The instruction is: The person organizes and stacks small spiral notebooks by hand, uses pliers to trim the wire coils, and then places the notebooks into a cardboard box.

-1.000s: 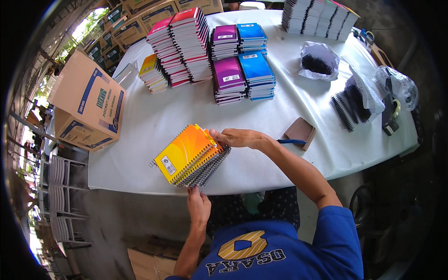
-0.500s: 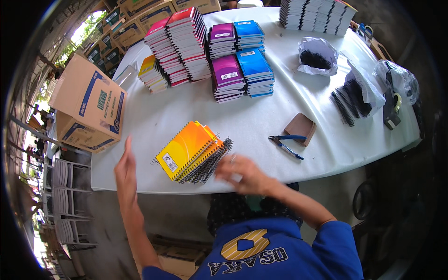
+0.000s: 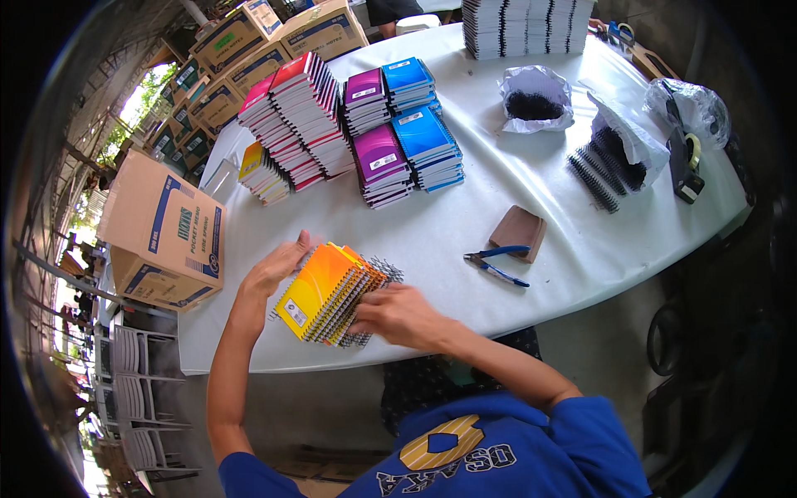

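A stack of yellow-orange spiral notebooks (image 3: 328,282) lies near the table's front edge, its coils fanned along the right side. My left hand (image 3: 282,264) reaches to the stack's upper left edge, fingers stretched out, some hidden behind the covers. On the opposite side my right hand (image 3: 394,315) has its fingers curled and pressed at the coiled edge; the fingertips are partly hidden. Blue-handled pliers (image 3: 498,256) rest to the right, tips pointing left, against a brown block-like item (image 3: 519,232).
An open cardboard box (image 3: 178,232) stands left. Behind are stacks of red notebooks (image 3: 303,116), purple notebooks (image 3: 383,166) and blue notebooks (image 3: 427,149). Bags of black coils (image 3: 535,106), a tape dispenser (image 3: 687,170) and tall notebook piles (image 3: 527,29) occupy the right and far side.
My left hand has moved right and in against the notebooks. My right hand has come left onto their coiled edge. The stack looks more squared, and the whole view has shifted a little.
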Tool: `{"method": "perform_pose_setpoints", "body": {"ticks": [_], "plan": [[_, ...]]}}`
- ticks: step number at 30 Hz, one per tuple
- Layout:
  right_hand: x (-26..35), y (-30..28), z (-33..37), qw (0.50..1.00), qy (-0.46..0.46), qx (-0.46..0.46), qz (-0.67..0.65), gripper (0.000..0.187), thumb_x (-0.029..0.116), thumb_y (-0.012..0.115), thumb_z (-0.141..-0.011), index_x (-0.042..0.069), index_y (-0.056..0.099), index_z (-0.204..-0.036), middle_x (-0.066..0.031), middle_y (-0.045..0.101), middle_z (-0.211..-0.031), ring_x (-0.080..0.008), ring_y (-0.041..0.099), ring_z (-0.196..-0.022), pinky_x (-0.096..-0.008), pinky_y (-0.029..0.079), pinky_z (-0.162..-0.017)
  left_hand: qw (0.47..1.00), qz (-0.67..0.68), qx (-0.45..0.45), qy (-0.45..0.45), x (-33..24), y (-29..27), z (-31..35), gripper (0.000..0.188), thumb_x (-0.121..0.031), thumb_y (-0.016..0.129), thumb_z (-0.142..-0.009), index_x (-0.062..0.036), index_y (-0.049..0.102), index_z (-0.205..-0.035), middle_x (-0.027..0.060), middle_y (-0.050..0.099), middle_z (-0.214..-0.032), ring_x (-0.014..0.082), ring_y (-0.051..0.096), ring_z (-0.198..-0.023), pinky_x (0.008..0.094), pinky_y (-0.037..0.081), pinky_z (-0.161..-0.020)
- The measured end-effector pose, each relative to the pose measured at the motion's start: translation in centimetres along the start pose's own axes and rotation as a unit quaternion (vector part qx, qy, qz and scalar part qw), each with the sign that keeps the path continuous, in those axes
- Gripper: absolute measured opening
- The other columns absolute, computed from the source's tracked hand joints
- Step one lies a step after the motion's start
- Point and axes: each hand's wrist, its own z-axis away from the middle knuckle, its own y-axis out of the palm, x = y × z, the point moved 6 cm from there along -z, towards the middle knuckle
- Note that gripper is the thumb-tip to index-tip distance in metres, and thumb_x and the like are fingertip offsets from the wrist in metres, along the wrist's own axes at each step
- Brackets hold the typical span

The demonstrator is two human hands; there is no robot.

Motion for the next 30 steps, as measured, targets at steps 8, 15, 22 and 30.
{"method": "perform_pose_setpoints", "body": {"ticks": [8,15,22,30], "plan": [[-10.1,-10.9,10.6,0.886,0.232,0.09,0.39,0.036,0.018,0.075,-0.073,0.004,0.06,-0.102,-0.0149,0.057,-0.11,-0.0272,0.051,-0.107,-0.0387,0.039,-0.088,0.837,-0.499,0.089,0.204,-8.2,6.5,-0.5,0.093,-0.068,0.063,-0.075,-0.0047,0.044,-0.141,0.0183,0.023,-0.155,0.0411,0.004,-0.145,0.0571,0.008,-0.114],[-10.7,-7.5,9.9,0.885,0.222,0.171,0.371,0.035,0.005,0.059,-0.079,-0.003,0.058,-0.113,-0.0176,0.053,-0.116,-0.0258,0.052,-0.107,-0.0375,0.039,-0.089,0.853,-0.487,0.173,0.067,-7.6,7.5,-2.2,0.068,-0.058,0.066,-0.078,-0.0127,0.06,-0.129,0.0092,0.037,-0.151,0.0462,0.011,-0.143,0.0608,0.007,-0.113],[-3.4,-5.1,5.8,0.945,0.114,0.081,0.297,0.024,0.013,0.059,-0.084,0.004,0.061,-0.106,-0.0133,0.053,-0.117,-0.0254,0.052,-0.106,-0.0369,0.04,-0.085,0.893,-0.345,0.245,0.154,-6.3,5.5,-4.4,0.086,-0.077,0.054,-0.076,-0.0088,0.059,-0.13,0.019,0.051,-0.138,0.0446,0.045,-0.124,0.0505,0.029,-0.108],[-2.3,2.9,4.4,0.994,0.066,0.067,0.062,0.016,0.01,0.059,-0.085,0.006,0.054,-0.1,-0.0082,0.053,-0.105,-0.0232,0.05,-0.104,-0.0372,0.039,-0.083,0.99,-0.047,0.092,-0.098,4.8,-1.7,-5.9,0.086,-0.078,0.029,-0.086,-0.0014,0.055,-0.116,0.0111,0.065,-0.105,0.0196,0.06,-0.099,0.0364,0.051,-0.087]]}}
